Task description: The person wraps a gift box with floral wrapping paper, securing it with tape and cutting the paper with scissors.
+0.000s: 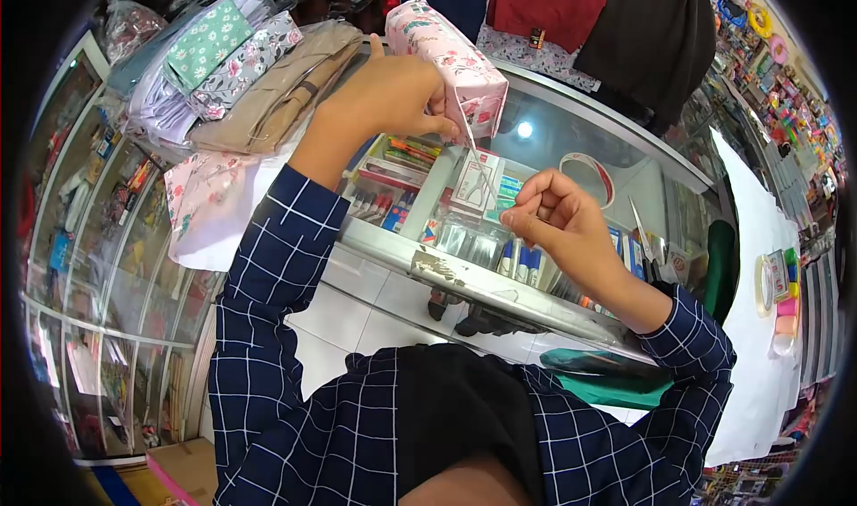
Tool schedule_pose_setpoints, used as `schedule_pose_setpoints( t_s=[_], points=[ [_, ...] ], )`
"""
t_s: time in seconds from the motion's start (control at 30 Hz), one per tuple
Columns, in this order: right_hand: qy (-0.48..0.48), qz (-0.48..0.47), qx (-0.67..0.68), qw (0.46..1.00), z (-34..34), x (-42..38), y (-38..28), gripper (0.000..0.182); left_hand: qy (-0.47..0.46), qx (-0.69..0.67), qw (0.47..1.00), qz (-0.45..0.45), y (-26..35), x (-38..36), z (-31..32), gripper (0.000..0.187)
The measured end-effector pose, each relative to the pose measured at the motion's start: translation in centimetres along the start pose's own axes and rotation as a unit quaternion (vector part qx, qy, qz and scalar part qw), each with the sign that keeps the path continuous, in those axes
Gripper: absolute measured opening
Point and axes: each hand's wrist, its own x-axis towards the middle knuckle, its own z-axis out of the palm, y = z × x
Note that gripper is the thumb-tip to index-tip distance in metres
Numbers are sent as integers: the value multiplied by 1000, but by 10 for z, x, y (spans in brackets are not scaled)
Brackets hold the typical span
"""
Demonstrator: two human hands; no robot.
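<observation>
A box wrapped in pink floral paper [451, 60] stands on the glass counter. My left hand [393, 95] grips its near left side, thumb and fingers bent at the lower edge. A thin, clear-looking strip [476, 153] slants down from the box's near end toward my right hand. Over the counter's front part, my right hand [562, 220] is closed in a pinch, thumb against fingertips; what lies in the pinch I cannot tell. A roll of tape [603, 180] lies on the glass just beyond that hand, and scissors [644, 234] rest to its right.
Folded clothes in plastic [205, 60] are piled at the left, above a sheet of floral wrapping paper [214, 203]. Pens and boxes show through the glass counter [544, 118]. White paper sheets [759, 327] lie at the right, with another tape roll [764, 285].
</observation>
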Motion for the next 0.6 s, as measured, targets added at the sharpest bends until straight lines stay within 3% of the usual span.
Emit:
schedule_pose_setpoints(
  t_s=[0.07,0.27,0.37,0.47,0.6],
  points=[
    [-4,5,-4,1000,-1,1,0,17,28,15,999,16,-1,-1,3,35],
    [-4,16,4,1000,0,3,-2,16,-96,25,994,-37,1,6,-9,35],
    [-2,22,9,1000,1,4,-2,16,-141,-36,988,-58,1,8,-11,47],
    [-12,18,35,999,1,5,1,16,-157,79,981,-78,2,10,-12,63],
    [-27,30,43,998,1,3,0,18,-113,74,984,-118,-13,9,5,67]
  ],
)
